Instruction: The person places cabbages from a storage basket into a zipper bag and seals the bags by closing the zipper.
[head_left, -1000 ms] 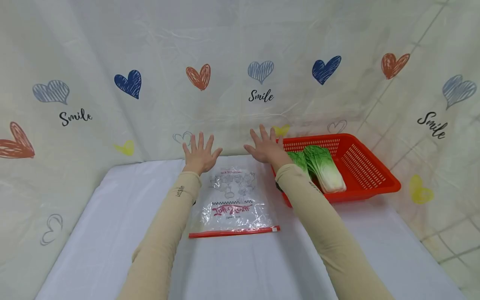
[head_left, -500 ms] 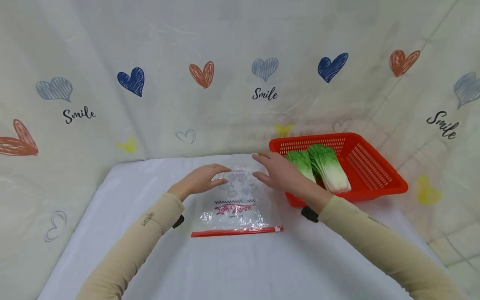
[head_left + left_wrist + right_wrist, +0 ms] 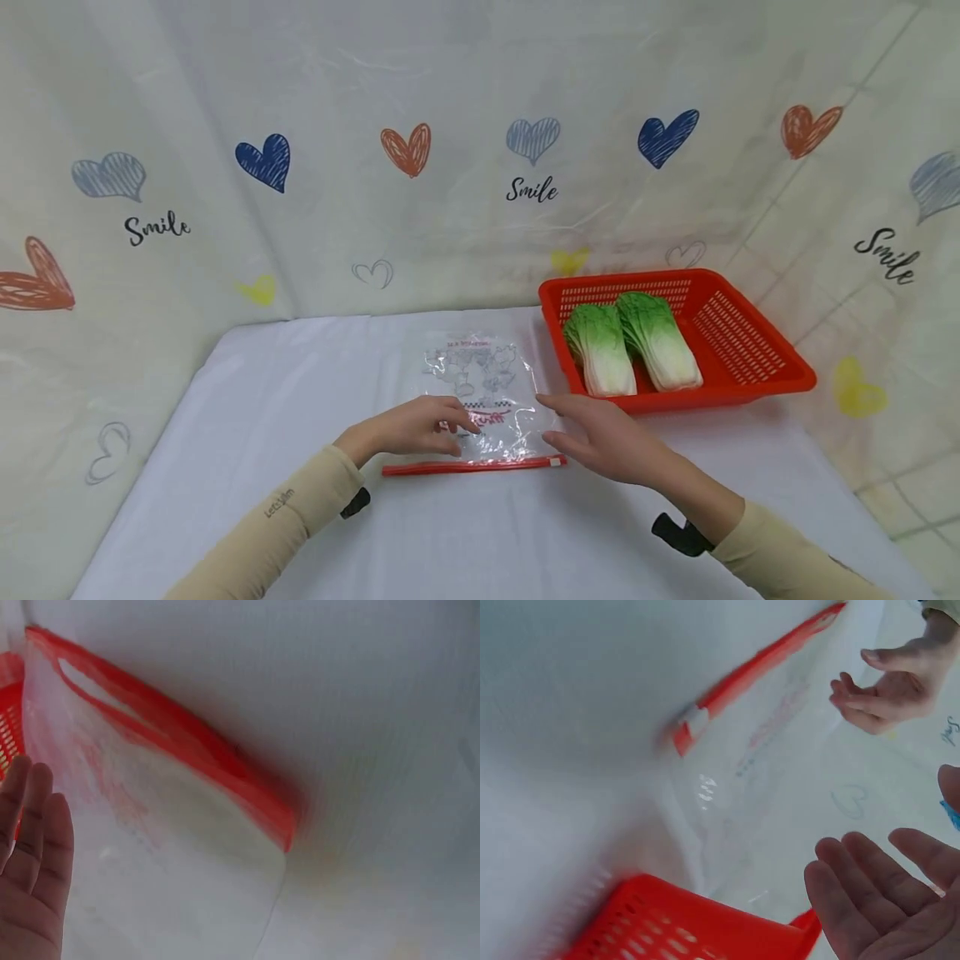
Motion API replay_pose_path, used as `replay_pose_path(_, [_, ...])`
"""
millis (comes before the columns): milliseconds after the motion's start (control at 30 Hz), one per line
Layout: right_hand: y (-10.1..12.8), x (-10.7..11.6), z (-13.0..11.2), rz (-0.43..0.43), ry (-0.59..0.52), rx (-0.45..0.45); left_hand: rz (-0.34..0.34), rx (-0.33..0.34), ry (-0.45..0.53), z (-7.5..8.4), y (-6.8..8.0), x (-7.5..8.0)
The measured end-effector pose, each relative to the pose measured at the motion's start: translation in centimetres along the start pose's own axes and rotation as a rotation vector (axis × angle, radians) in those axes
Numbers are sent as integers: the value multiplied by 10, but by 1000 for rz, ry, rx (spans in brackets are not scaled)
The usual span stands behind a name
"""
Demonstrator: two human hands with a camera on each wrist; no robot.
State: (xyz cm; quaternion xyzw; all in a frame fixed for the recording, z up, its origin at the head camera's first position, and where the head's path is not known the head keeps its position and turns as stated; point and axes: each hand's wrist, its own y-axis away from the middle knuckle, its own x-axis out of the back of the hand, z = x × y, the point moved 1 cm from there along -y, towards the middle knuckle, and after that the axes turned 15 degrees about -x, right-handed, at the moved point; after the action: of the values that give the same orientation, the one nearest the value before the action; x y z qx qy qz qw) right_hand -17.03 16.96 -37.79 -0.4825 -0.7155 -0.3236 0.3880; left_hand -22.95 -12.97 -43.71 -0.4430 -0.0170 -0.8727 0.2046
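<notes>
A clear zip bag (image 3: 480, 392) with red print and a red zip strip (image 3: 468, 467) lies flat on the white table (image 3: 247, 417). My left hand (image 3: 420, 427) hovers over the bag's near left part, fingers relaxed and holding nothing. My right hand (image 3: 592, 435) is open beside the bag's near right corner, close to the white slider (image 3: 555, 460). In the left wrist view my straight fingers (image 3: 34, 847) sit above the bag (image 3: 165, 855). The right wrist view shows the slider (image 3: 696, 718), my open palm (image 3: 877, 900) and the left hand (image 3: 889, 686).
A red plastic basket (image 3: 750, 333) stands at the table's back right, holding two napa cabbages (image 3: 600, 350) (image 3: 660, 337) side by side. A heart-printed sheet (image 3: 480, 125) hangs behind and to both sides. Bare white table lies left of the bag and in front of it.
Both hands drew back from the bag's far end toward me, down to its zip end. The right hand no longer covers the basket, so both cabbages show.
</notes>
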Motion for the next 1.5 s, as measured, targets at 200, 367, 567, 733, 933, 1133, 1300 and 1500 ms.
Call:
replay_pose_path(200, [9, -8, 17, -58, -36, -42, 3, 8, 111, -2, 0, -14])
replay_pose_path(367, [15, -13, 36, -97, -70, -42, -25, -4, 99, -13, 1, -26])
replay_pose_path(567, [21, -25, 61, -135, -177, 22, -85, -9, 24, -19, 3, -34])
replay_pose_path(733, [23, -29, 71, -168, -235, 35, -95, -26, 8, -16, 0, -33])
replay_pose_path(933, [24, -27, 69, -147, -253, 38, -57, -2, -42, -15, -4, -30])
replay_pose_path(1133, [21, -28, 61, -123, -280, 22, 70, 72, -143, -17, -7, -26])
replay_pose_path(1300, [16, -31, 53, 4, -291, -10, 177, 96, -167, -19, -7, -22])
replay_pose_path(1500, [9, -35, 45, 60, -334, -36, 304, 199, -163, -20, -6, -9])
